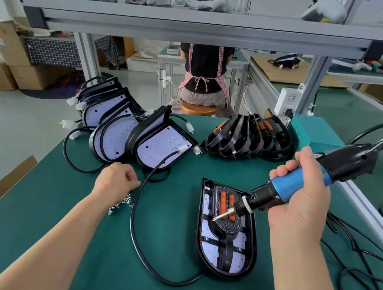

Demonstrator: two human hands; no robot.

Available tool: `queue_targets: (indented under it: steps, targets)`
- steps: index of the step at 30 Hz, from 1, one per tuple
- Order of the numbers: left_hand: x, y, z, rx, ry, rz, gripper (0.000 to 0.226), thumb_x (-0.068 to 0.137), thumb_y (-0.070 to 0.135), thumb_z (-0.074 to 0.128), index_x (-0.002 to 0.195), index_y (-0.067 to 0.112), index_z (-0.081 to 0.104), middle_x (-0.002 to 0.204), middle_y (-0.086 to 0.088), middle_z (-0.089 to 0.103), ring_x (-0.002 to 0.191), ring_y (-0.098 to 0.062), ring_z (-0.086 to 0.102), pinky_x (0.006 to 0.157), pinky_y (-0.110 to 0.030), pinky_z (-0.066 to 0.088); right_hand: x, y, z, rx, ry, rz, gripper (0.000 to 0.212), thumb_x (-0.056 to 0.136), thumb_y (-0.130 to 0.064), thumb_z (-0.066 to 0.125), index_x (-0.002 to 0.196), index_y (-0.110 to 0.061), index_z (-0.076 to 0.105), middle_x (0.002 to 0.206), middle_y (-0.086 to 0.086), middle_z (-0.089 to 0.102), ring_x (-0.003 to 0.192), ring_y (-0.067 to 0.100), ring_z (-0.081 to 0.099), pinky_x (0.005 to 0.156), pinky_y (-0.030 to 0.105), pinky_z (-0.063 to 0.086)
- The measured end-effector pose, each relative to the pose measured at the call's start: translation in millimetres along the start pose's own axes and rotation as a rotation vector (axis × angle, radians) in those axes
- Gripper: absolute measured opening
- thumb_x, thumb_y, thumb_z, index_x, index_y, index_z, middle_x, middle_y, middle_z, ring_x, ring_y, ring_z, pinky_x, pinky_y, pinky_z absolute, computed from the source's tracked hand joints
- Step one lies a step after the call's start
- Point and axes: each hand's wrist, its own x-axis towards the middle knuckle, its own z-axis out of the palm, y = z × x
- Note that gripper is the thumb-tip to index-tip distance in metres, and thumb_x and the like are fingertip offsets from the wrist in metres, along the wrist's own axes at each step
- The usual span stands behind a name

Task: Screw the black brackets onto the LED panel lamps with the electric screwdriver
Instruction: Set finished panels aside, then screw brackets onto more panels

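An LED panel lamp (205,243) lies flat on the green mat with a black bracket (227,214) with orange inserts laid on it. My right hand (300,206) grips the blue and black electric screwdriver (286,186), tilted, its bit hanging just above the bracket. My left hand (115,180) is curled over a small pile of screws (122,202) left of the lamp; whether it pinches a screw is hidden. The lamp's black cable (137,236) loops between my hands.
Several bare LED panel lamps (122,132) lean in a stack at the back left. Several black brackets (248,138) stand in a row at the back right. A teal power box (316,136) and loose cables (365,270) lie at right. A person sits beyond the bench.
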Motion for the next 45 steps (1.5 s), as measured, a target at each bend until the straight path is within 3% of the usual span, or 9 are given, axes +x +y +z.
queue_targets:
  steps: [4,7,13,19,23,27,31,35,45]
  targets:
    - [1,-6,-12,-0.114,0.032,-0.040,0.015,0.090,0.011,0.067,0.081,0.020,0.073,0.079,0.004,0.068,0.082,-0.020,0.061,0.072,-0.028,0.041,1,-2,-2,0.001,0.016,-0.007,0.021,0.094,-0.020,0.069,0.095,-0.012,0.049,0.065,-0.003,0.053,0.052,0.011,0.050,0.058,0.023,0.048]
    - [0,-6,-18,-0.065,-0.052,-0.033,0.020,0.087,0.006,0.069,0.078,0.023,0.072,0.078,0.006,0.069,0.080,-0.019,0.063,0.069,-0.027,0.045,1,-2,-3,0.012,0.023,-0.001,0.020,0.094,-0.019,0.069,0.092,-0.013,0.050,0.065,-0.004,0.053,0.052,0.011,0.050,0.057,0.023,0.048]
    - [-2,7,-20,0.095,-0.127,0.008,0.015,0.080,0.008,0.073,0.077,0.021,0.068,0.081,0.002,0.068,0.092,-0.029,0.065,0.090,-0.041,0.052,0,0,-3,0.002,0.019,0.009,0.019,0.094,-0.021,0.070,0.092,-0.013,0.052,0.065,-0.004,0.054,0.052,0.011,0.051,0.057,0.023,0.049]
    - [-5,12,-22,0.161,-0.133,0.060,0.015,0.085,0.002,0.060,0.081,0.015,0.068,0.086,-0.002,0.069,0.092,-0.029,0.064,0.084,-0.039,0.052,-3,1,-2,0.011,0.006,0.022,0.018,0.094,-0.021,0.070,0.087,-0.015,0.054,0.066,-0.003,0.054,0.052,0.010,0.051,0.057,0.022,0.049]
    - [-26,34,-33,-0.150,0.052,0.156,0.019,0.084,0.004,0.070,0.076,0.020,0.066,0.074,0.003,0.067,0.073,-0.015,0.061,0.068,-0.023,0.045,-3,0,1,0.022,0.021,0.005,0.018,0.094,-0.020,0.069,0.087,-0.014,0.054,0.064,-0.003,0.054,0.051,0.010,0.051,0.055,0.023,0.049]
    - [-71,85,-25,-0.722,-0.210,0.167,0.018,0.080,0.001,0.078,0.075,0.017,0.073,0.075,-0.005,0.073,0.068,-0.009,0.063,0.070,-0.014,0.049,-2,-2,8,0.045,0.050,-0.029,0.018,0.094,-0.018,0.069,0.086,-0.015,0.053,0.063,-0.004,0.053,0.050,0.011,0.050,0.055,0.022,0.047]
    - [-100,115,-5,-1.018,-0.400,0.082,0.019,0.080,-0.007,0.074,0.077,0.012,0.072,0.075,-0.005,0.070,0.068,-0.008,0.061,0.067,-0.014,0.048,-1,-7,14,0.103,0.063,-0.045,0.019,0.094,-0.019,0.070,0.090,-0.014,0.052,0.063,-0.004,0.053,0.051,0.011,0.050,0.056,0.023,0.047]
    - [-109,122,4,-1.162,-0.479,0.003,0.027,0.082,-0.012,0.069,0.073,0.014,0.072,0.076,-0.008,0.069,0.070,-0.013,0.061,0.071,-0.021,0.050,0,-14,14,0.133,0.052,-0.068,0.019,0.094,-0.020,0.069,0.088,-0.014,0.052,0.065,-0.004,0.051,0.053,0.011,0.049,0.057,0.024,0.046]
    - [-108,126,8,-1.199,-0.462,0.034,0.029,0.079,-0.012,0.071,0.070,0.015,0.074,0.075,-0.008,0.069,0.068,-0.013,0.062,0.067,-0.018,0.052,2,-18,17,0.136,0.069,-0.051,0.020,0.096,-0.020,0.067,0.087,-0.013,0.050,0.065,-0.004,0.050,0.052,0.010,0.048,0.056,0.024,0.045]
